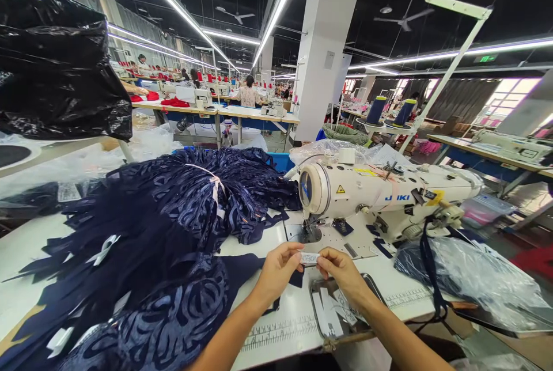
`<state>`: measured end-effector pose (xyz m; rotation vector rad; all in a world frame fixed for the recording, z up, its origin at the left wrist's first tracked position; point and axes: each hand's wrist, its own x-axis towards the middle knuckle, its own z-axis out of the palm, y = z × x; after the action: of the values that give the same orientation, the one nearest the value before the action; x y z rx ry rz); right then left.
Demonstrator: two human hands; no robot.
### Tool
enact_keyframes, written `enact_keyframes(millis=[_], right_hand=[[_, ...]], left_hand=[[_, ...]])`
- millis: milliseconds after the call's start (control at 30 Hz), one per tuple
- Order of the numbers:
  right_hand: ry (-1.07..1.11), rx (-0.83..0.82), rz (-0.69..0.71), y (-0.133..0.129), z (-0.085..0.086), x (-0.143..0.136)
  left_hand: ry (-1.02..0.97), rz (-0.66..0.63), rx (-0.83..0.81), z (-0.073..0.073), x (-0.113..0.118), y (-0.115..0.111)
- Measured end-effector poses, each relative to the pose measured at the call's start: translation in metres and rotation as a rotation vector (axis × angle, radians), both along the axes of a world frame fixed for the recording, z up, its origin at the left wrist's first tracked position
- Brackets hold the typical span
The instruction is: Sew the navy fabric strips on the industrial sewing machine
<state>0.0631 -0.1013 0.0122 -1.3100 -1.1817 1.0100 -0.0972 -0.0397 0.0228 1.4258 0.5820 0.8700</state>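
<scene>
Between my two hands, a small white label (310, 258) with printed letters is held level in front of the sewing machine's needle area. My left hand (280, 270) pinches its left end between thumb and fingers. The right end is pinched by my right hand (339, 270). A white sewing machine (345, 189) stands just beyond, its metal needle plate (305, 234) behind the label. Below my right hand, a metal tray (317, 307) holds more white labels (328, 314). Dark navy patterned fabric (173, 296) lies left of my left hand.
A large tied bundle of navy fabric (233, 192) covers the table's left side. A black plastic bag (56, 60) hangs at upper left. Clear plastic with dark contents (475, 279) lies at right. Two thread cones (377, 110) stand behind the machine. People sit at distant tables.
</scene>
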Motion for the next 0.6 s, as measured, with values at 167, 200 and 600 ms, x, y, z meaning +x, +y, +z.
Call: enact_keyframes(millis=[167, 200, 600], right_hand=[[-0.003, 0.067, -0.010, -0.002, 0.000, 0.002], [-0.019, 0.084, -0.013, -0.002, 0.000, 0.002], [-0.273, 0.225, -0.052, -0.004, 0.005, -0.001]], left_hand=[[0.009, 0.010, -0.047, 0.008, -0.003, -0.001], [0.006, 0.007, -0.050, 0.009, -0.004, -0.001], [0.051, 0.054, 0.100, -0.005, 0.000, 0.004]])
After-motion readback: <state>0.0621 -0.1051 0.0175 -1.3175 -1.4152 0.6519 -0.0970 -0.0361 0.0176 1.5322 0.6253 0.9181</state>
